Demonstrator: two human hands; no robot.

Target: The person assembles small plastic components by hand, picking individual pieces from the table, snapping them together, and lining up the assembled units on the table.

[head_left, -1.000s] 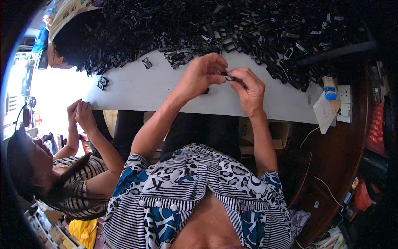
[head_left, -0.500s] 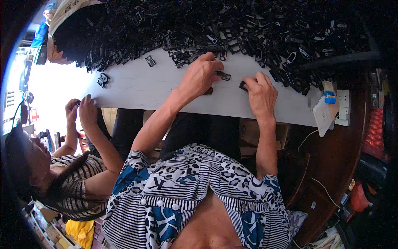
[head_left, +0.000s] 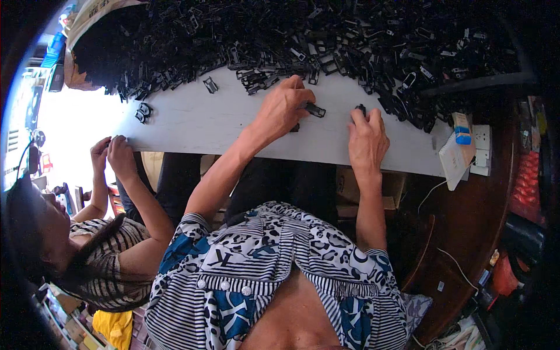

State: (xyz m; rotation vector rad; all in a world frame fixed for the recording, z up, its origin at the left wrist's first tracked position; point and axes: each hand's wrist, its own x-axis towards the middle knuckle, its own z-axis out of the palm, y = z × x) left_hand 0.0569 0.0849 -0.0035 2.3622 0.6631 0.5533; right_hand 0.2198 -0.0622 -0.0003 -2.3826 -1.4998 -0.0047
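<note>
Left hand point(head_left: 284, 109) pinched a black rectangular frame point(head_left: 315, 109), right hand point(head_left: 368, 142), nearly closed, gripped a second black part point(head_left: 361, 108), white bench point(head_left: 192, 125) lay beneath.

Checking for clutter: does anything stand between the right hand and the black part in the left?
Nothing visible: white tabletop shows between the right hand, pinching a small black piece, and the black part in the left hand.

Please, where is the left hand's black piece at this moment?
In the upper middle of the head view, the black piece juts from the left hand toward the right hand, over the white table.
</note>
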